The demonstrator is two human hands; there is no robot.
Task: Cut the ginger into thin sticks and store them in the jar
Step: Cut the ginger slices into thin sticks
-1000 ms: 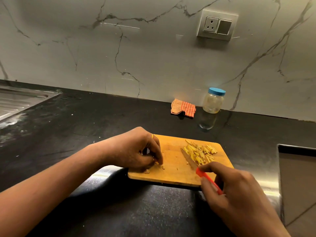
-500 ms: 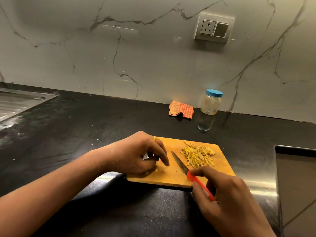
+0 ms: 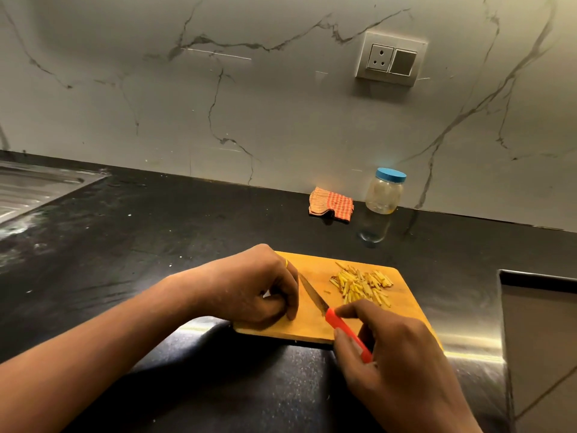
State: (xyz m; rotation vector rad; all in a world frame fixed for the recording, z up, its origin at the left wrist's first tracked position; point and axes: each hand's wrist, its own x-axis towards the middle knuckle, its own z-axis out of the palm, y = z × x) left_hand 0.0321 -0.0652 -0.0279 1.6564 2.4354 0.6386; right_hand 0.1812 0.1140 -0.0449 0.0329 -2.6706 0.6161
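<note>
Step in hand: cutting. The sticks (image 3: 362,285) lie in a loose pile on the far right part of the board (image 3: 312,331). None is in the jar (image 3: 384,192), which stands well apart at the back wall with its blue lid on, just beside a checked cloth (image 3: 331,204).

The right hand (image 3: 399,364) grips the knife (image 3: 333,320) by its red handle, with thumb and forefinger pinching it near the blade. The blade lies low over the board, between the pile and the left hand (image 3: 253,285).

The left hand rests on the near left part of the board, fingers curled, pressed together, tips down. Whether they pin an uncut piece of ginger cannot be told, because the fingers hide the spot.

Judgement: cutting appears nearly complete. The next move calls for a firm hold under the left fingertips and thin parallel cuts close beside them. After that, the lid must come off the jar before any sticks go in.
</note>
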